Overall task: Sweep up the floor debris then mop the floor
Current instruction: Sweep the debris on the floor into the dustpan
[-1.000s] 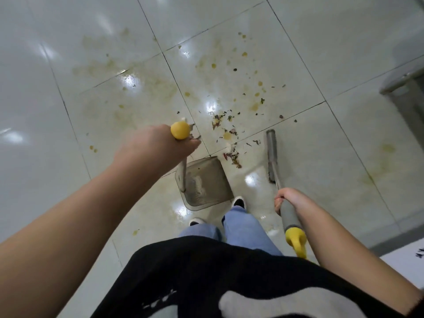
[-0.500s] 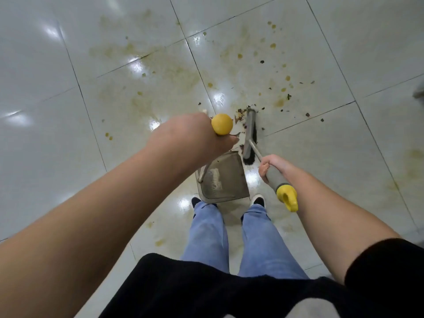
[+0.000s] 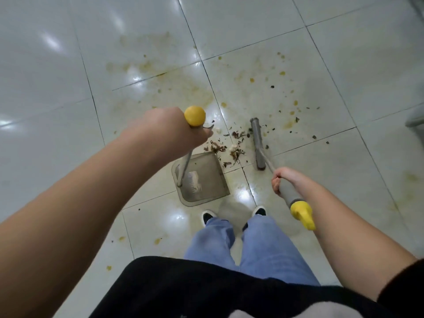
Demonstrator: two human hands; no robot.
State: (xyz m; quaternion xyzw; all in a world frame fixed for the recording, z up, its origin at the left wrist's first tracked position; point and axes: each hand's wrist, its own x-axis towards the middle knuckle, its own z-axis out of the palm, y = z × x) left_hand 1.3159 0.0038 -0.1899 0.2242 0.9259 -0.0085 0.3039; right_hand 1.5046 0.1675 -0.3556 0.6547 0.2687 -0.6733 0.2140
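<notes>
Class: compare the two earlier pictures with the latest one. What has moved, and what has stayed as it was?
The broom head, pressed against the dustpan's mouth half a second ago, has swung back out to the right, leaving the debris pile in front of the pan. Unchanged: the left hand grips the dustpan handle, the right hand the broom handle.

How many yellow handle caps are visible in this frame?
2. One round yellow cap tops the dustpan handle above the left hand; one yellow cap ends the broom handle below the right hand.

Left hand (image 3: 171,131) and right hand (image 3: 283,181) fisted (both arms outstretched, forearms bare)
</notes>
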